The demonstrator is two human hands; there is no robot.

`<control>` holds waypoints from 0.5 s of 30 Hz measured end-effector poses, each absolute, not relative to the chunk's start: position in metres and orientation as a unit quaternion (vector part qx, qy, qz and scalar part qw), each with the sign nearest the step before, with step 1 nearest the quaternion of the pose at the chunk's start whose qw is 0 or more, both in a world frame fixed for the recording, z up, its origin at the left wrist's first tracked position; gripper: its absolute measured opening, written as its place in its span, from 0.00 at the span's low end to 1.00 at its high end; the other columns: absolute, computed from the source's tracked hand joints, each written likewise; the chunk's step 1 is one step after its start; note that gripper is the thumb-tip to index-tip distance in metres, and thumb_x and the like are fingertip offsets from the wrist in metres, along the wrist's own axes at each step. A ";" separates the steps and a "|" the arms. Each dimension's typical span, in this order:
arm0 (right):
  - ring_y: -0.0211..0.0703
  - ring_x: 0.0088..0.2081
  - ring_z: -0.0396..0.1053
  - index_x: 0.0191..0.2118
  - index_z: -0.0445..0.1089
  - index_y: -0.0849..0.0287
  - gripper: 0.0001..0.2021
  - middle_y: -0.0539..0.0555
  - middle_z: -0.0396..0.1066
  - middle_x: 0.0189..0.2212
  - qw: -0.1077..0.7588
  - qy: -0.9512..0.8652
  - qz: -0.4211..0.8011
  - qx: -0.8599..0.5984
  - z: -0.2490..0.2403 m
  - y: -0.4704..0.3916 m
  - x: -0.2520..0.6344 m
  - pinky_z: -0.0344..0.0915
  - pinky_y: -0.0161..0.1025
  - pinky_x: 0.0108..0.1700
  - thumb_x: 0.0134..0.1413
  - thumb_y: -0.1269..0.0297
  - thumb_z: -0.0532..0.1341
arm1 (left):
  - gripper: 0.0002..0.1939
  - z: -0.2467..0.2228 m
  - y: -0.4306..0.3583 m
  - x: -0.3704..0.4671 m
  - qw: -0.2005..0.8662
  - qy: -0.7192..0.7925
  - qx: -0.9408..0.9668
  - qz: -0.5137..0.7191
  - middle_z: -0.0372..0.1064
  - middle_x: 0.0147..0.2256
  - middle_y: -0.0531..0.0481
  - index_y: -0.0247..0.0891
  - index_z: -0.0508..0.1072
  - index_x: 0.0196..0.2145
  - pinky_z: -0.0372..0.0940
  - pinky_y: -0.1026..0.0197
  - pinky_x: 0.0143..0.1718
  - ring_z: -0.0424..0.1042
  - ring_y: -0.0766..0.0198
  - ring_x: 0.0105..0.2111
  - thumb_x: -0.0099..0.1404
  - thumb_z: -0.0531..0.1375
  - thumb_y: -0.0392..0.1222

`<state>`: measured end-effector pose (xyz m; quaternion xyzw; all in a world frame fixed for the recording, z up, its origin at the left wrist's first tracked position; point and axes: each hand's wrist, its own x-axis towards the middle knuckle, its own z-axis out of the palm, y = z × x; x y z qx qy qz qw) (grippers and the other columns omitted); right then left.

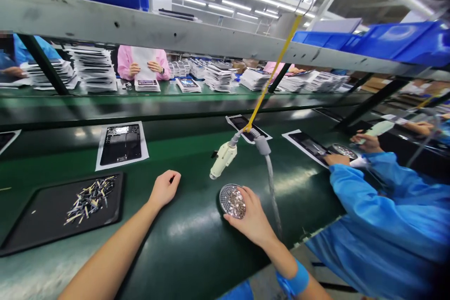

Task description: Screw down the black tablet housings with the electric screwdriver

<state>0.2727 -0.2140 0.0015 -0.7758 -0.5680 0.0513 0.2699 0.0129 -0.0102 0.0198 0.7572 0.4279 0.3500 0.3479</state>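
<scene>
My right hand (250, 215) grips the right side of a round dish (225, 197) holding many small shiny metal pieces, on the green work surface. My left hand (166, 188) rests curled on the surface between the dish and a black tray; whatever its fingers hold, if anything, is hidden. Small strips lie in a pile (89, 200) on the black tray (45, 225) at the left. Above the dish, a pale green power screwdriver (224, 159) hangs from a yellow strap (272, 77), beside a grey hose (270, 173).
Black device panels on white sheets lie along the line, one (122, 144) beyond the tray and another (248, 127) behind the screwdriver. A person in blue (379, 197) works close at the right. A shelf beam (211, 42) crosses above; people and paper stacks are behind.
</scene>
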 end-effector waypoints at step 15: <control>0.60 0.70 0.55 0.69 0.56 0.58 0.43 0.66 0.54 0.70 0.246 -0.614 0.110 -0.742 -0.008 -0.226 0.320 0.57 0.57 0.70 0.51 0.51 0.69 | 0.17 0.022 -0.011 0.011 0.340 0.427 0.767 0.337 0.78 0.34 0.49 0.41 0.76 0.31 0.69 0.58 0.42 0.76 0.58 0.35 0.69 0.53 0.50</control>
